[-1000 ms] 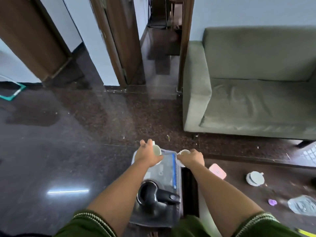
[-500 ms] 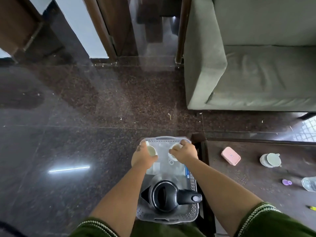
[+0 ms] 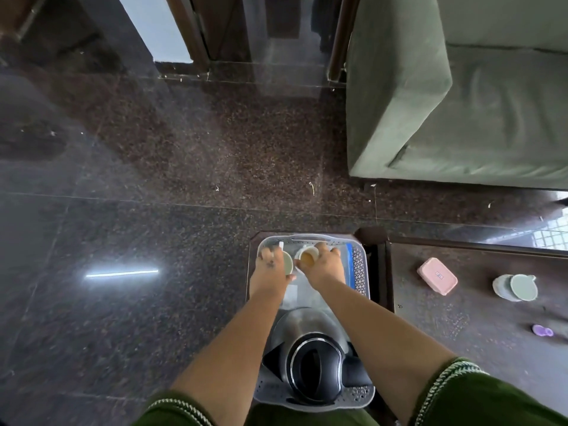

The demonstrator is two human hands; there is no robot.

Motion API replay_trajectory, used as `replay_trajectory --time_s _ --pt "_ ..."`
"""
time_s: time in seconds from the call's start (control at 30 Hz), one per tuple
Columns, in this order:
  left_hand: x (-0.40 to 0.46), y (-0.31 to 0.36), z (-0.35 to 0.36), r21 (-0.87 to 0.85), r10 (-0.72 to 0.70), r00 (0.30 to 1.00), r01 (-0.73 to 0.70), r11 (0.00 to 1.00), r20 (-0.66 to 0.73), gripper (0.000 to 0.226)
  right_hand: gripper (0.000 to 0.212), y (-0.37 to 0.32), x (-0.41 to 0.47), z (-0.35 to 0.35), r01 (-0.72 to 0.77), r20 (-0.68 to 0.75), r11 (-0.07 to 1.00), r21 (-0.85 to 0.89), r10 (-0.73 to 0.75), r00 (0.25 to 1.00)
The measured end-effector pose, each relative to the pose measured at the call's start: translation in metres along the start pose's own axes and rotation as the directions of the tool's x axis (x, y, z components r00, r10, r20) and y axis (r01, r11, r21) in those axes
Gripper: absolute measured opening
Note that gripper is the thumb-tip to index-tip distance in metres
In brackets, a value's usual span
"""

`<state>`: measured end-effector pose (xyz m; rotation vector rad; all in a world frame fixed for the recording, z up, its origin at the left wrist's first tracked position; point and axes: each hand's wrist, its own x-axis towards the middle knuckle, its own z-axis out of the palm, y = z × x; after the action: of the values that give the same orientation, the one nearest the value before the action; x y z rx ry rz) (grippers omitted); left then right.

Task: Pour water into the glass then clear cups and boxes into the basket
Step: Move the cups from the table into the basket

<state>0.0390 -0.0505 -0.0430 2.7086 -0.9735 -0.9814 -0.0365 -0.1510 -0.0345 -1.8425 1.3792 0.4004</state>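
- Head view: a grey perforated plastic basket (image 3: 358, 265), rectangular with rounded corners, sat on a small dark stand by the left end of a dark speckled table (image 3: 479, 318).
- The left hand (image 3: 272, 264) curled its fingers round a pale cup (image 3: 288, 262), and the right hand (image 3: 322, 265) curled round a second pale cup (image 3: 308, 257) holding amber liquid; both cups were low in the basket's far end, almost touching each other.
- A steel kettle (image 3: 310, 348) with a glossy black lid and handle filled the near end of the basket, between the two forearms.
- A clear flat box with a blue edge (image 3: 349, 265) lay under the right hand inside the basket.
- On the table, a pink rounded box (image 3: 437, 276) lay well apart from the basket; a pale round cup with a lid (image 3: 514, 287) stood farther right, and a small purple piece (image 3: 542, 330) nearer the person.
- Compared with half a second before, the hands had drawn closer together and the cups had sunk lower in the basket; the camera had tipped further down, so the kettle showed larger.
- The polished granite floor (image 3: 138, 210) lay to the left and ahead; a green fabric sofa (image 3: 461, 103) bounded the far right, and the basket's right rim was near the table's edge.
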Motion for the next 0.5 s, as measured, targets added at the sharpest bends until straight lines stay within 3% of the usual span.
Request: replay_trajectory --time_s 0.13,0.3,0.5 --pt "0.005 0.0 -0.001 -0.017 -0.007 1.0 0.007 1.0 0.012 0.078 0.032 0.006 0.004 0.004 -0.008 -0.021 1.0 0.013 0.008 1.0" --pt "0.003 -0.004 0.0 -0.111 -0.035 0.999 0.038 0.993 0.031 0.082 0.033 0.013 0.007 0.001 0.02 -0.04 1.0 -0.002 -0.02 0.999" --pt "0.004 -0.003 -0.002 -0.044 -0.024 0.997 0.028 0.999 0.077 0.087 0.036 0.014 0.01 0.002 0.023 -0.008 0.999 -0.041 -0.024 1.0"
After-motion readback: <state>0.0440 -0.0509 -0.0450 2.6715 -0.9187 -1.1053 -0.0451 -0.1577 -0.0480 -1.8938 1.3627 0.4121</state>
